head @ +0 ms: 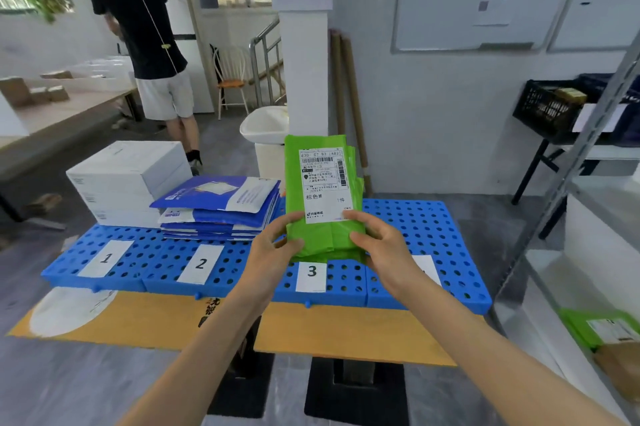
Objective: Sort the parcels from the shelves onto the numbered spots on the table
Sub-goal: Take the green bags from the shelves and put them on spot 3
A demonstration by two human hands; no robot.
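A green parcel [322, 155] with a white shipping label stands tilted up above spot 3. My left hand [273, 249] grips its lower left corner and my right hand [381, 245] grips its lower right edge. Below it the blue perforated table top [433, 228] carries white number cards: 1 [106, 257], 2 [201, 263] and 3 [311, 271]; a fourth card is mostly hidden behind my right wrist. White boxes [128, 180] are stacked behind spot 1. A pile of blue-and-white mailers [221, 209] lies behind spot 2.
A metal shelf [588, 135] rises at the right, with another green parcel [599, 327] and a brown box on a lower level. A black crate [547, 107] sits on a stand behind. A person in a black shirt [145, 31] stands far left by a long table.
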